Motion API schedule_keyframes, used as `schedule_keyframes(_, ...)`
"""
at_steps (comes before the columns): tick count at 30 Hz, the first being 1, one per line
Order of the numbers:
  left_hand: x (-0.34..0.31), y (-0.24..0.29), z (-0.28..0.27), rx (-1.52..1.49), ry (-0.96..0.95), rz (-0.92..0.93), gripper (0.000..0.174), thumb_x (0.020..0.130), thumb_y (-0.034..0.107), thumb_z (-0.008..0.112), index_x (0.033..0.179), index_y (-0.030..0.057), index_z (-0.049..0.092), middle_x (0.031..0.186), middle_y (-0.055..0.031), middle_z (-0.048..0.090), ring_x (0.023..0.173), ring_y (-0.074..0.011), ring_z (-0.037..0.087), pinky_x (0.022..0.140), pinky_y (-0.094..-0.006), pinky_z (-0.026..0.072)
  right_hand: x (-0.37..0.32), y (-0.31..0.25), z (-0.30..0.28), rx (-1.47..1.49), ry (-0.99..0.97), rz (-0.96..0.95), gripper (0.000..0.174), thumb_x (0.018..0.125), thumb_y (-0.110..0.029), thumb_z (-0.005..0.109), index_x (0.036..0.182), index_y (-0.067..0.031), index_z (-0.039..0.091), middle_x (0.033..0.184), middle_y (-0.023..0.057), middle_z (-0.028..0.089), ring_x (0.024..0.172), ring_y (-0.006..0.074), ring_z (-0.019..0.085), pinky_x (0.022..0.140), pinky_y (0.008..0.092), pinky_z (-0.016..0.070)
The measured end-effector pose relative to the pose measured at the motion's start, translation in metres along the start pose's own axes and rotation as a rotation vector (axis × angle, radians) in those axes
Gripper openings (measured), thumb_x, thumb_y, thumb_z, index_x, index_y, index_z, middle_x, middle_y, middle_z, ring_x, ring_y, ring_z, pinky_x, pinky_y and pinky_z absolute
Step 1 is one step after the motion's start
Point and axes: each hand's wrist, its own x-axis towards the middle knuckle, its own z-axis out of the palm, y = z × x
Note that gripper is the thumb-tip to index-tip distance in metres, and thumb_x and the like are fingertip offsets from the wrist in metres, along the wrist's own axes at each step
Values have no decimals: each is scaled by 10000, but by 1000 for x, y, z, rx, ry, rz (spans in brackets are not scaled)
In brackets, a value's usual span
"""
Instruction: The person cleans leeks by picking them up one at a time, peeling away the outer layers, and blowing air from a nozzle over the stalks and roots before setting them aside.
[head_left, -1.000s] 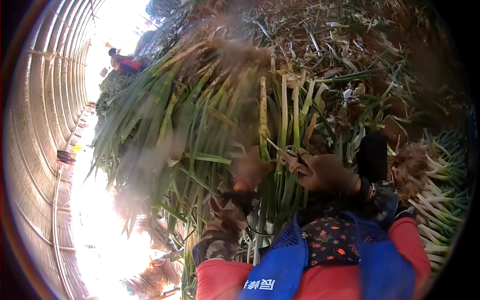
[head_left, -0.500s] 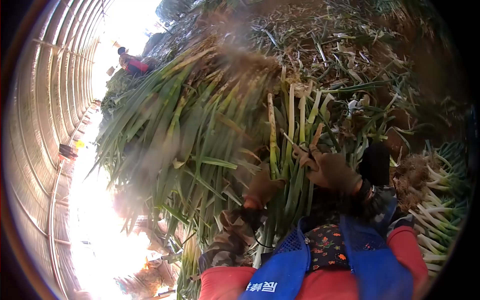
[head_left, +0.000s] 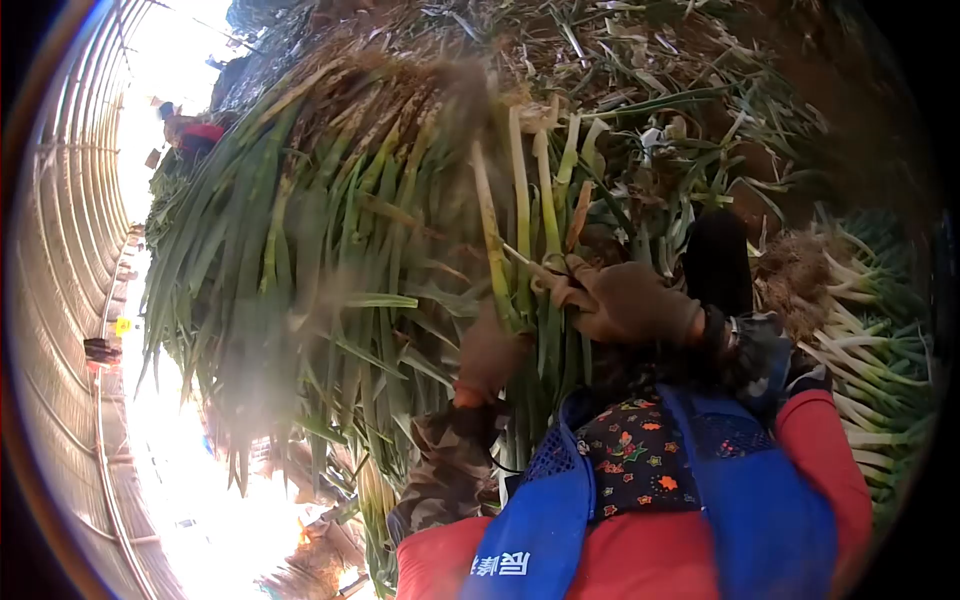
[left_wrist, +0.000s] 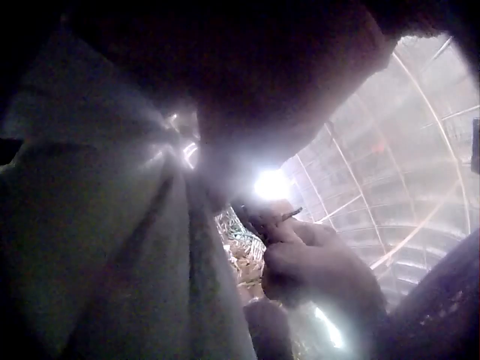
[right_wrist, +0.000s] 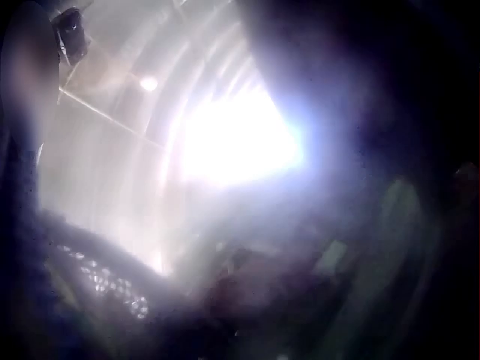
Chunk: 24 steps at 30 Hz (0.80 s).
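In the head view, several long green stalks with pale lower ends [head_left: 521,180] stand between the two gloved hands. My left hand [head_left: 490,352] has its fingers curled round one stalk [head_left: 487,205] and the leaves beside it. On the other side, my right hand [head_left: 636,303] pinches a thin, pale, stick-like piece [head_left: 528,262] that points up and left toward that stalk. The left wrist view shows a gloved hand [left_wrist: 322,262] with a thin dark piece at its fingertips. The right wrist view is dark, glaring and blurred.
A large heap of leafy stalks [head_left: 330,220] lies left of the hands. Pale-stemmed stalks [head_left: 860,350] lie in a row at the right, with roots [head_left: 797,282] toward me. Loose trimmings [head_left: 690,100] cover the ground beyond. Another person [head_left: 190,135] is far back left.
The head view has swung, first one way and then back, shifting the whole scene. My left hand has come lower along the stalks; my right hand still pinches the thin piece.
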Motion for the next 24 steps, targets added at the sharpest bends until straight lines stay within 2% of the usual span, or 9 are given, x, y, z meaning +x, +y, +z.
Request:
schedule_keyframes(3,-2,-5,5,-71,13,31,547,851,309,737,1318,78,569,1204,-241,686,1123,-466,646,941,-492,513,9,3,-1,-81,74,-63,719,865,-340,623,1434,73,478,756,222,694,655,386,708,567,491,544)
schedule_keyframes(5,-2,-9,3,-71,-1,79,549,850,303,732,1322,77,565,1197,-238,689,1117,-461,651,940,-484,516,7,0,-4,-72,42,-69,724,863,-340,624,1432,83,474,739,208,695,651,381,708,575,492,549)
schedule_keyframes(9,6,-20,7,-126,-23,70,567,840,280,735,1339,77,560,1191,-222,699,1118,-436,663,946,-466,517,-32,-14,-30,46,-182,0,734,863,-333,621,1430,107,470,733,212,697,655,378,709,585,497,552)
schedule_keyframes(11,3,2,0,-120,-15,-6,583,834,273,745,1353,86,555,1191,-207,705,1118,-419,670,951,-457,516,-47,-14,-27,68,-240,47,742,864,-334,629,1424,125,466,748,230,697,662,387,709,596,491,555)
schedule_keyframes(13,6,7,4,-125,-3,5,598,830,265,752,1368,100,550,1188,-193,711,1120,-405,675,957,-450,514,-52,-8,-24,56,-241,92,751,867,-341,647,1413,140,462,773,256,695,672,403,707,609,477,560)
schedule_keyframes(16,7,-4,7,-106,20,65,623,822,259,763,1389,122,543,1187,-180,715,1127,-394,678,964,-442,511,-48,-11,-23,95,-88,69,792,868,-342,622,1449,159,426,731,226,694,650,381,706,600,498,552)
schedule_keyframes(19,7,2,5,-72,26,40,653,809,262,777,1401,129,537,1198,-179,712,1138,-392,675,971,-438,507,-46,-16,-16,90,-173,-2,763,860,-336,627,1423,151,459,723,214,691,638,369,704,593,487,550)
schedule_keyframes(21,5,2,2,-79,9,34,669,801,261,784,1407,129,534,1206,-180,710,1146,-393,672,976,-439,504,-35,-7,-5,0,-133,-60,748,848,-329,633,1403,147,475,717,205,689,631,357,703,583,479,548)
schedule_keyframes(24,9,-4,8,-132,19,54,684,795,268,788,1412,128,527,1214,-178,710,1153,-400,667,978,-444,502,-16,1,2,-37,-77,-48,721,829,-319,644,1366,137,495,708,198,687,622,347,704,570,470,548)
